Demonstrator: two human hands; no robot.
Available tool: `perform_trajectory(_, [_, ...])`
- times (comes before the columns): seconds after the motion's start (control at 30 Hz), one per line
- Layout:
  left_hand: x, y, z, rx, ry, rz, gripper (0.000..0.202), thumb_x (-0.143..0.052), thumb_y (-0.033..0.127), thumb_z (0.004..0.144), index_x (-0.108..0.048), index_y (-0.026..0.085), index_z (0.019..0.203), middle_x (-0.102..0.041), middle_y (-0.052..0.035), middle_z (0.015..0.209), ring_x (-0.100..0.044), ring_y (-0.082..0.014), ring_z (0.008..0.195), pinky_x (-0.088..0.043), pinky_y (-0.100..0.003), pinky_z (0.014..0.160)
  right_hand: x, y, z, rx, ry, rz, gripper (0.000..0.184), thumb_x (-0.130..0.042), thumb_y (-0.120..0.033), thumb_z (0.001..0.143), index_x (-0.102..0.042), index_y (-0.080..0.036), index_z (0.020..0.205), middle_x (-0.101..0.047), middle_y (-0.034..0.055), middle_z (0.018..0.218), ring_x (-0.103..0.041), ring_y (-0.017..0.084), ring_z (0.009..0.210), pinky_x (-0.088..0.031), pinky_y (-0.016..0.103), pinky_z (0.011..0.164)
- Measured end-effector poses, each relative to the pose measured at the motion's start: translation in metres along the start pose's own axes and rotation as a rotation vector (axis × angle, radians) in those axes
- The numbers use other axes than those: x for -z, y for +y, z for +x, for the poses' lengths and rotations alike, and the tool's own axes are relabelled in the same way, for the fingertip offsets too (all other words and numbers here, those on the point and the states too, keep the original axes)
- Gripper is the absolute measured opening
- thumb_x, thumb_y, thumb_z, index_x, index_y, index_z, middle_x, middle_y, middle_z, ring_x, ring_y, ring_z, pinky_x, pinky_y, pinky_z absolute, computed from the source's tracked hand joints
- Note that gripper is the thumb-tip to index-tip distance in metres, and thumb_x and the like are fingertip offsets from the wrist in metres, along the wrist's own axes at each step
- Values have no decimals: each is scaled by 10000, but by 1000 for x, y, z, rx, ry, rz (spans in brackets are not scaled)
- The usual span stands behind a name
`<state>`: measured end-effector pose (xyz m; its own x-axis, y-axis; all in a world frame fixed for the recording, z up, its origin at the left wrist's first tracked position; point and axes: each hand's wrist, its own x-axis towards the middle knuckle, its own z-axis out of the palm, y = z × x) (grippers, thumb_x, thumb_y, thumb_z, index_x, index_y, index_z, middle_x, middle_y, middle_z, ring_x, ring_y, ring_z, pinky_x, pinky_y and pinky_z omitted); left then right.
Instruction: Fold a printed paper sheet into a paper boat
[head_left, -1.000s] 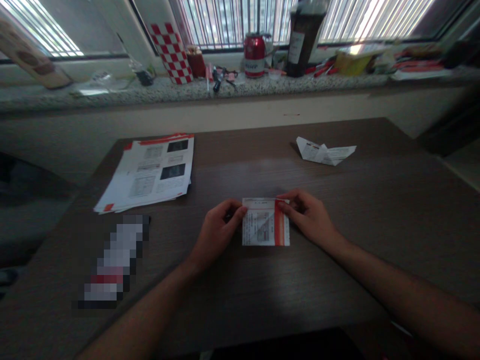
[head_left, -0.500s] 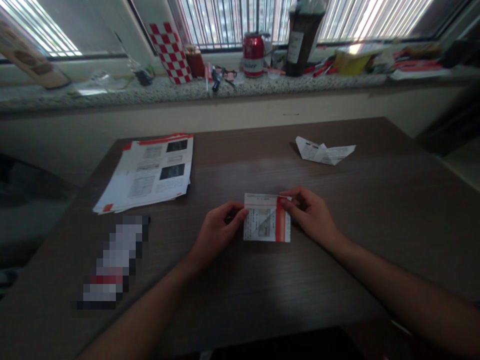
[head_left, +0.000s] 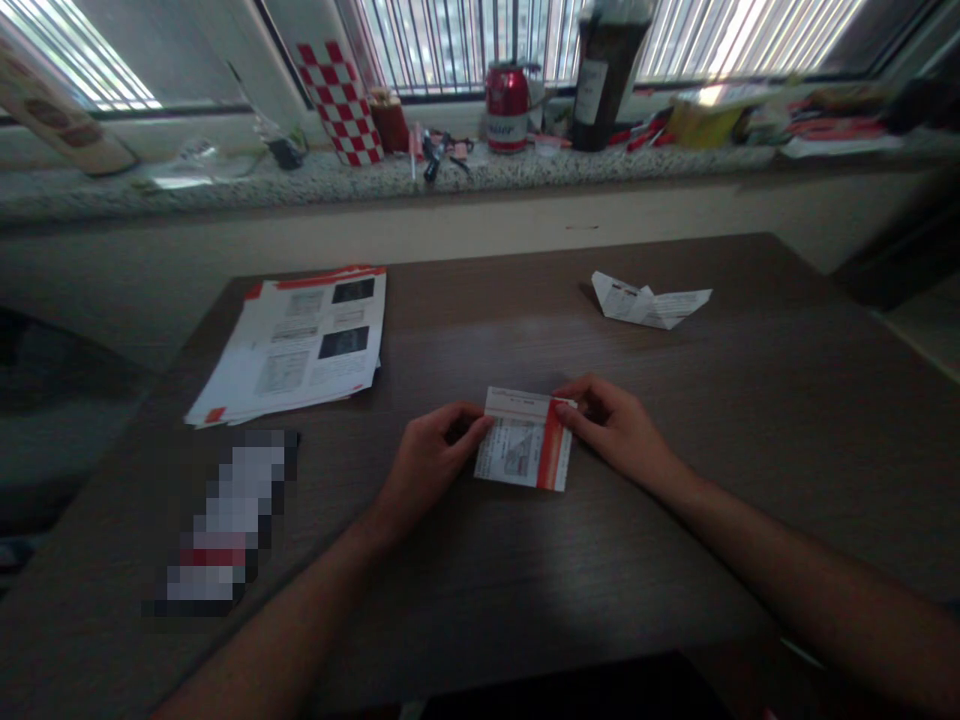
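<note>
A small folded sheet of printed paper (head_left: 523, 452) with a red stripe on its right side lies near the middle of the brown table (head_left: 525, 600). My left hand (head_left: 429, 465) pinches its upper left corner with curled fingers. My right hand (head_left: 616, 428) pinches the upper right corner at the red stripe. The paper sits slightly skewed, its lower edge turned to the left.
A stack of printed sheets (head_left: 296, 343) lies at the table's left, a blurred-out object (head_left: 225, 525) in front of it. A folded paper boat (head_left: 645, 303) rests at the far right. The window sill behind holds a red can (head_left: 506, 108), a dark bottle (head_left: 604, 75) and clutter.
The folded paper has turned slightly, its bottom edge swinging left, and both hands shifted with it. Everything else on the table stayed put.
</note>
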<state>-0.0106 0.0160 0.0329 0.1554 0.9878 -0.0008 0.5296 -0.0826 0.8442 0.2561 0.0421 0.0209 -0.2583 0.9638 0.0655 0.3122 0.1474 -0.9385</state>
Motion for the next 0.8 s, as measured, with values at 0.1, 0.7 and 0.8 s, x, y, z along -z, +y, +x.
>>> perform_trajectory(0.1, [0, -1, 0, -43, 26, 67, 213, -630, 393, 1014, -755, 226, 1056, -789, -44, 975, -728, -217, 831, -566, -334, 744, 1, 1, 1, 33, -6, -75, 213, -694, -401, 954, -719, -228, 1076, -697, 21, 848, -632, 184, 738, -489, 320, 661])
perform_trajectory(0.7, [-19, 1, -22, -468, -360, 555, 536, -489, 435, 1097, -407, 318, 1613, -340, -71, 1708, -347, -304, 1559, -313, -515, 1261, 13, 16, 17, 337, -32, -645, 96, -631, -274, 1000, -694, -206, 1025, -684, 96, 980, -616, 277, 942, -486, 424, 855])
perform_trajectory(0.8, [-23, -6, -24, -486, -383, 583, 606, -462, 466, 1103, -293, 310, 1664, -231, -66, 1741, -250, -273, 1598, -232, -485, 1298, 13, 15, 19, 378, -50, -721, 181, -620, -268, 1007, -718, -172, 1125, -701, 142, 1077, -625, 315, 1017, -515, 485, 912])
